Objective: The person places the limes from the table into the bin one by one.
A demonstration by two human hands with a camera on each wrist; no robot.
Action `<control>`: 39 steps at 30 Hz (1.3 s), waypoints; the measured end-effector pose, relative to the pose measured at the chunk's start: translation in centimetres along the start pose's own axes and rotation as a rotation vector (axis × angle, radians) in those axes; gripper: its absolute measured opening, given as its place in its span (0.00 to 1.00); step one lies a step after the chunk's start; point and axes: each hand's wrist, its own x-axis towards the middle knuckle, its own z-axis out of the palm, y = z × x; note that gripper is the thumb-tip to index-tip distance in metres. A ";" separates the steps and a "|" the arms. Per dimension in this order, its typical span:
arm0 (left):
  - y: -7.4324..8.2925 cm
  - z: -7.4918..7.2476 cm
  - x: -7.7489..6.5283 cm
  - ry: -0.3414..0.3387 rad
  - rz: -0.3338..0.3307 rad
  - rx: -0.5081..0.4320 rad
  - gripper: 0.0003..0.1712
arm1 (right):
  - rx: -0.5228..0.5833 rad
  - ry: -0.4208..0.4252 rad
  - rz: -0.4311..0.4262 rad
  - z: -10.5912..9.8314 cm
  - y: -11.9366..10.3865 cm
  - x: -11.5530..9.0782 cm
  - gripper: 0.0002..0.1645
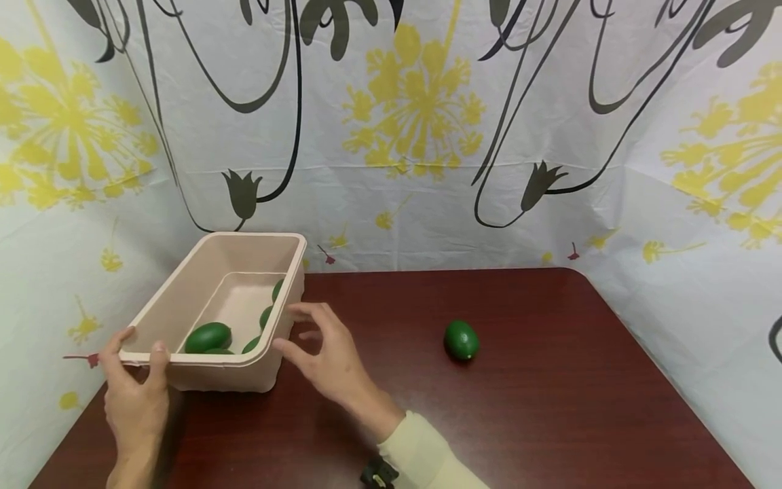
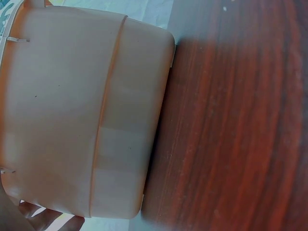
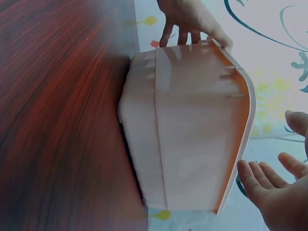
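Observation:
A beige plastic bin (image 1: 222, 377) stands at the left of the table, with several green lime-shaped fruits (image 1: 208, 337) inside. My left hand (image 1: 137, 404) grips its near left corner, thumb at the rim and fingers round the left side. At the right rim is my right hand (image 1: 332, 360), fingers loosely spread and fingertips at or very near the edge; contact is unclear. In the right wrist view its fingertips (image 3: 245, 173) meet the rim's outline. Another green lime-shaped fruit (image 1: 461, 340) lies on the table, right of the bin. The bin's right wall hides parts of some fruits.
The dark red-brown table (image 1: 550, 407) has a rounded far right corner. A white cloth (image 1: 391, 224) with yellow and grey flower prints hangs behind it and along both sides. The bin's far end stands close to the cloth.

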 end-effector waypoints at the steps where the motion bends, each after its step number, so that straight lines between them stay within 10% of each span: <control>1: 0.0 0.0 0.0 0.001 0.001 -0.001 0.36 | -0.008 0.004 0.005 -0.2 0.1 0.0 0.30; 39: 0.0 0.0 0.1 -0.008 -0.014 -0.003 0.36 | -0.199 0.173 0.126 -6.8 3.5 -2.6 0.28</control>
